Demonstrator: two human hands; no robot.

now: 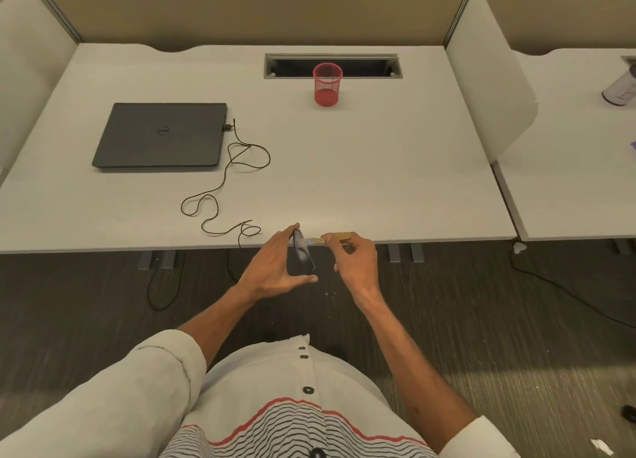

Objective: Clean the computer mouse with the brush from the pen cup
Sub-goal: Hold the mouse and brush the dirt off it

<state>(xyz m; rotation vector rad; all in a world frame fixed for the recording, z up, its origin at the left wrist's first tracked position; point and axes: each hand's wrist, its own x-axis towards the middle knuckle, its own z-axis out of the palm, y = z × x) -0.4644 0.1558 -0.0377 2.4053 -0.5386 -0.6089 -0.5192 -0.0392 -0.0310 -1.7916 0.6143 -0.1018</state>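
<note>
Left hand (275, 268) grips the mouse (301, 255) on edge; right hand (354, 261) pinches the brush (323, 239). Sweep bristles lightly from 12 toward 6 o'clock, keeping the cable (220, 196) slack.

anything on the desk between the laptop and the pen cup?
Head view: the stretch of desk between the laptop and the pen cup is bare. The mouse cable loops just right of the laptop, below that line.

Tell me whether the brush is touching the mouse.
Touching. The head view shows the brush, held in the right hand, with its bristles on the mouse, which the left hand holds.
</note>
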